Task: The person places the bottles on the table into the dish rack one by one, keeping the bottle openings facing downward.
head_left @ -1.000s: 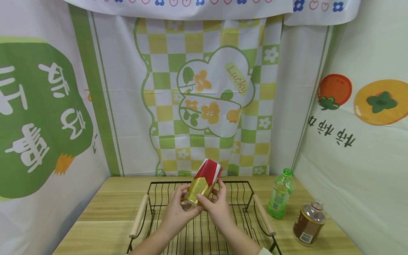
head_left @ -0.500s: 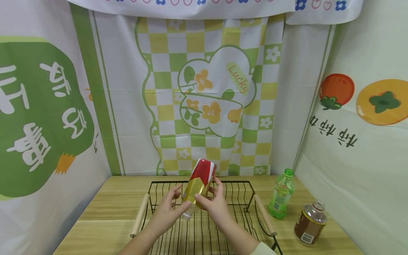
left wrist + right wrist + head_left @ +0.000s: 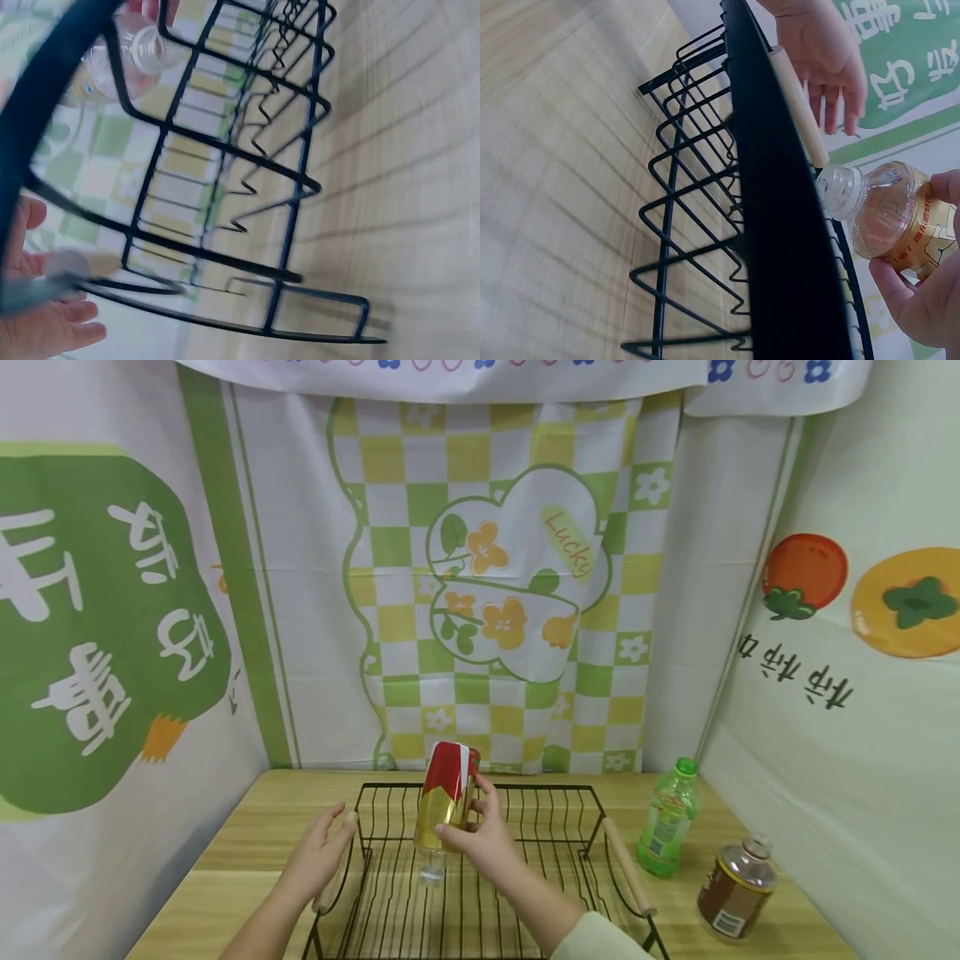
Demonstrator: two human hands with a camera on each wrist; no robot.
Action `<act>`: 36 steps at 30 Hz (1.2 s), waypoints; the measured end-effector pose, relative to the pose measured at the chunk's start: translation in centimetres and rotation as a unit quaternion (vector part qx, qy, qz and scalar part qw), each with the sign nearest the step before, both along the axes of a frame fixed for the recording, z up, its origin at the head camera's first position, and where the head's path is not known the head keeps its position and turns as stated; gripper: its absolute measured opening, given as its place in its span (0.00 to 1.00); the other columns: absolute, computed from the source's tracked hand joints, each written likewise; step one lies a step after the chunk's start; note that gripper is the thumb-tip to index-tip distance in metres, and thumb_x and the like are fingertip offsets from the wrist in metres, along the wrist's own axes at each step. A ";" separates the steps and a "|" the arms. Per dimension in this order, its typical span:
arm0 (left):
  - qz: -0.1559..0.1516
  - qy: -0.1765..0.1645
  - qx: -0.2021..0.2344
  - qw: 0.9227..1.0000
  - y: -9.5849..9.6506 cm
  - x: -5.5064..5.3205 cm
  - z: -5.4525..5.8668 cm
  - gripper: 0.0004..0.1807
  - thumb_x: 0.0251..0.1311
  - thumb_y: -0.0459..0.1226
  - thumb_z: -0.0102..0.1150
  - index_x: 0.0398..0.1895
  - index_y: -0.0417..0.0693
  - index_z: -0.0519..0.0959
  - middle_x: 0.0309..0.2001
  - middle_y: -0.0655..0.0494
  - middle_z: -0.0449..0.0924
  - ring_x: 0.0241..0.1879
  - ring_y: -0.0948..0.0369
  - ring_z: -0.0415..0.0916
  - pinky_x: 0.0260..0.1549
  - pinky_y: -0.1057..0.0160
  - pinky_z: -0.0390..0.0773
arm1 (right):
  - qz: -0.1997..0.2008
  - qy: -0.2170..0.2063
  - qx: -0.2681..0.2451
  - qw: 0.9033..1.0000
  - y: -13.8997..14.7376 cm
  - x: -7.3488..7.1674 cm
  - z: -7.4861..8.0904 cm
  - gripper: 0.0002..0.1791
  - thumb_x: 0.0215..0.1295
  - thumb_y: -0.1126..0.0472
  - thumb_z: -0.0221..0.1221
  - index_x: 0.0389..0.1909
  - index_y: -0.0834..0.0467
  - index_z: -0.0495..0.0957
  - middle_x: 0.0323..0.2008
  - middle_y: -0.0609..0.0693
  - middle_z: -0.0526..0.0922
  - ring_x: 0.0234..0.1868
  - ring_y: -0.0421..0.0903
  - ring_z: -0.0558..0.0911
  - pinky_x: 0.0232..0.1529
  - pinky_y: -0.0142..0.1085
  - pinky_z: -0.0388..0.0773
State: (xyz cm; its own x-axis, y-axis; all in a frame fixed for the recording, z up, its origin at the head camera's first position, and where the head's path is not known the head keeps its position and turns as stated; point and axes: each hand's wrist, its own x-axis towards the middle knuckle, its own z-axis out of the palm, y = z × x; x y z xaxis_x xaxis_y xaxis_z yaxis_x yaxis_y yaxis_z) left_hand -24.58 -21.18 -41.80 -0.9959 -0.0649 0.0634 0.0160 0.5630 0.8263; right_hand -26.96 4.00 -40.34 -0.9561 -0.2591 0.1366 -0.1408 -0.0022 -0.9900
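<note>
In the head view, my right hand (image 3: 491, 839) grips an upside-down bottle (image 3: 447, 789) with a red and gold label. Its clear neck points down over the black wire rack (image 3: 540, 787). The right wrist view shows the bottle (image 3: 892, 206) tilted, thumb and fingers of the right hand (image 3: 926, 307) around its label and an uncapped mouth. My left hand (image 3: 313, 852) holds nothing, its fingers relaxed above the rack's left wooden handle (image 3: 327, 893). In the left wrist view, the left hand (image 3: 52, 330) appears behind the rack's wires, partly hidden.
A green bottle (image 3: 667, 818) with a green cap stands on the wooden table (image 3: 217, 860), right of the rack. Nearer the front is a clear bottle with a brown label (image 3: 737, 893). The rack's right wooden handle (image 3: 628, 867) lies beside them. Printed cloth hangs around the table.
My left hand has let go of the bottle and moved left, toward the rack's handle. The right hand has carried the bottle slightly left and turned it more upright, neck down.
</note>
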 end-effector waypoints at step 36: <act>-0.022 -0.030 0.113 0.993 -0.7 -0.5 -2.8 0.32 0.77 0.39 0.33 0.78 0.36 0.42 0.76 0.31 0.39 0.74 0.34 0.40 0.71 0.34 0.44 | -0.036 -0.004 0.131 0.991 -5.9 -1.7 -3.4 0.55 0.53 0.59 0.72 0.76 0.55 0.47 0.61 0.64 0.69 0.56 0.66 0.77 0.49 0.54 0.80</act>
State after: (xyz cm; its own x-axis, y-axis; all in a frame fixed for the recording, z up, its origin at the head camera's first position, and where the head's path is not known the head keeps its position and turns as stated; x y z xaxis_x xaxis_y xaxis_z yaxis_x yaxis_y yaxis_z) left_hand -25.10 -21.84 -44.64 -0.9996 -0.0261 -0.0075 -0.0164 0.3620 0.9320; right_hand -28.63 -1.86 -43.79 -0.9742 -0.2155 0.0666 -0.1239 0.2646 -0.9564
